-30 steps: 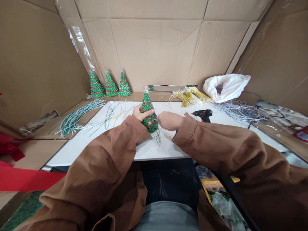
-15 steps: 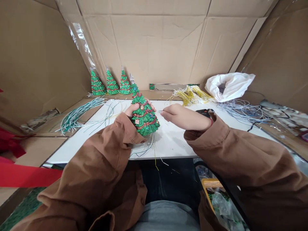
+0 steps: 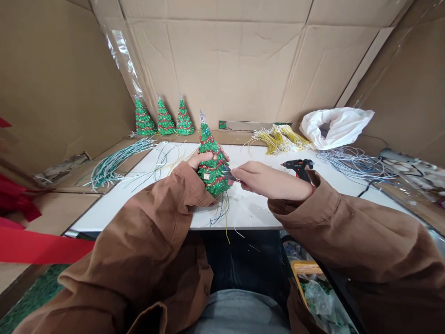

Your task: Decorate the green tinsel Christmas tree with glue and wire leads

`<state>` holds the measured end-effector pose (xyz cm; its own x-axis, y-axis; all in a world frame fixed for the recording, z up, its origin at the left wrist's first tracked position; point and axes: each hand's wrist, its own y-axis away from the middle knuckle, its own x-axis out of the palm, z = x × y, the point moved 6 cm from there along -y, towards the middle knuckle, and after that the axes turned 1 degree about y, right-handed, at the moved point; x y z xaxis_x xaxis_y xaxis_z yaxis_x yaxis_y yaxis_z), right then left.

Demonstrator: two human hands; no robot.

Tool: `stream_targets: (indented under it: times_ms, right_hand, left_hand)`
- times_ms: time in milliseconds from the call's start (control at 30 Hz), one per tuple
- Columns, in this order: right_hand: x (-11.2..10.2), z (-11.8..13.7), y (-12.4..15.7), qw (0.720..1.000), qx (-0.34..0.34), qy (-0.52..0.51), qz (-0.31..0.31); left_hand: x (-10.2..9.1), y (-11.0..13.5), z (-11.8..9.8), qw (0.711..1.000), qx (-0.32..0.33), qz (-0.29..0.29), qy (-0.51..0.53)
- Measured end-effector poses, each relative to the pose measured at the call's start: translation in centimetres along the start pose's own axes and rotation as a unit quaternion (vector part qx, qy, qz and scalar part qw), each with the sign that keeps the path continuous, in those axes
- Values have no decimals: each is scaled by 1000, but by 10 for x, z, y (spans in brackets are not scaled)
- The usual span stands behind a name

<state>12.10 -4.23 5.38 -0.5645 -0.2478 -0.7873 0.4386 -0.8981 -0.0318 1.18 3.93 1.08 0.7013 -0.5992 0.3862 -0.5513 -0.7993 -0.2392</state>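
Note:
My left hand [image 3: 202, 159] is wrapped around a small green Christmas tree [image 3: 213, 174] with red garlands, little ornaments and a clear tip. The tree is held nearly upright above the white table, and thin green and yellow wires [image 3: 222, 211] hang from its underside. From the right, my right hand [image 3: 255, 177] grips dark metal tweezers [image 3: 227, 175], partly hidden by the fingers. Their points reach the lower right side of the tree. Whether anything is pinched in the tips is too small to tell.
Three similar trees [image 3: 165, 118] stand at the back left. Green-white wires [image 3: 116, 162] lie left; yellow-white wires [image 3: 276, 139], a white bag [image 3: 347, 127] and bluish wires [image 3: 358, 164] lie right. A black glue gun [image 3: 299, 168] rests behind my right wrist. A yellow crate [image 3: 306, 266] sits below.
My right hand has lowered slightly and turned, bringing the tweezers against the tree. The tree has shifted a little right and down in view. More of the glue gun now shows.

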Motion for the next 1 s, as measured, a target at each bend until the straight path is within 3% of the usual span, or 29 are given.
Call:
stream_targets:
  times_ms: [167,267,333,433,533,633,833,1000]
  right_hand:
    - [-4,-4,-1,999,-37,8,-20]
    - [-14,-18,-14,988,-34,-77,-129]
    - [-21,-40,-31,955,21,-202,-215]
    - [-18,-73,-64,882,97,-373,-273]
    - [-9,-99,-92,827,151,-439,-317]
    - [0,-116,-101,802,182,-451,-348]
    - [12,-115,-95,825,183,-400,-354]
    - [11,-98,-96,898,152,-235,-339]
  left_hand:
    - [-8,-5,0,999,16,3,-40]
    - [-15,-13,0,998,33,-24,-41]
    - [-20,-25,-1,997,56,-48,-31]
    - [-32,-51,-2,991,82,-103,-11]
    - [-42,-76,0,987,95,-112,-57]
    - [-53,-84,9,985,59,-120,-105]
    - [-61,-64,11,986,0,-82,-145]
    - [-82,-55,12,988,-23,-59,-140]
